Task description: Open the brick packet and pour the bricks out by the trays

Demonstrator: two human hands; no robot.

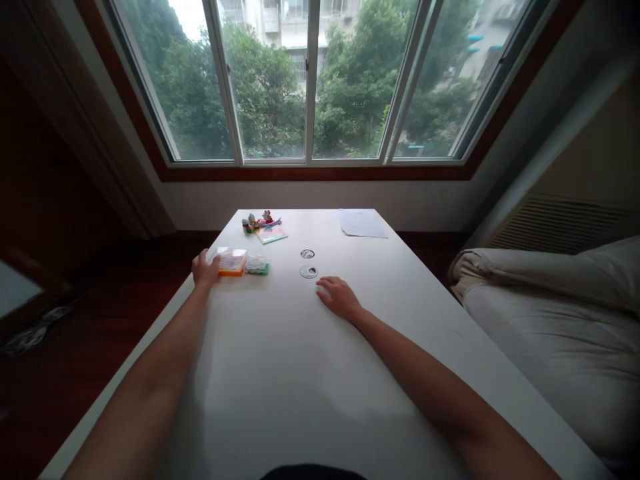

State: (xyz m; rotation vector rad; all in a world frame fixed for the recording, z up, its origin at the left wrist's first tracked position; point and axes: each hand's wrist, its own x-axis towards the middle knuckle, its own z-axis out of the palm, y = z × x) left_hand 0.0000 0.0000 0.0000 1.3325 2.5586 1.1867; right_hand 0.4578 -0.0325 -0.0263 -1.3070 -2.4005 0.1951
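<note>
Orange-bottomed box (231, 263) sits on the white table (295, 373), by its left edge, toward the window end. Clear upper part, bright orange band along the bottom, roughly rectangular, glare on top. Something pale and pinkish inside, too small to make out. Lies flat.

Left hand (204, 268) is at the box's left side, thumb toward its near corner, fingers bent. Contact looks likely; can't tell if it's really gripping.

Green-bottomed box (257, 266) is right up against or just beside the orange one, can't tell which. Smaller, see-through, green showing low down, contents mixed and unreadable.

Right hand (337, 296) is palm down, fingers loosely spread, grasping nothing I can see. Fingertips are just beside the nearer disc (309, 272): pale, black outline, dark blotch right of middle. Farther disc (307, 254) is right behind it, a bit smaller, black line pattern.

Far left of the table: small colourful figurines (253, 224) next to a pastel card (272, 233). Far right: white paper (363, 223), lying flat.
</note>
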